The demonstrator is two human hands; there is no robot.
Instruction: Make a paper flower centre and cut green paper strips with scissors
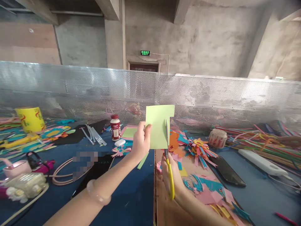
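A sheet of light green paper (156,125) is held up in front of me, with a notch cut out along its right side. My left hand (141,139) pinches the sheet at its left edge, thumb on the near face. Yellow-handled scissors (171,182) are in my right hand (170,171), fingers wrapped around the handles. Their blades point upward and lie along the right part of the sheet near its lower right edge. A narrow green paper strip (142,161) lies on the table below the left hand.
Paper flowers (199,147) and coloured scraps (211,194) cover the right side. A phone (229,171), a white power bank (262,161) and a tape roll (217,138) lie beyond. A red-capped bottle (115,128), a dark tablet-like device (94,172) and a yellow roll (30,120) are leftward. A perforated metal panel (94,84) stands behind.
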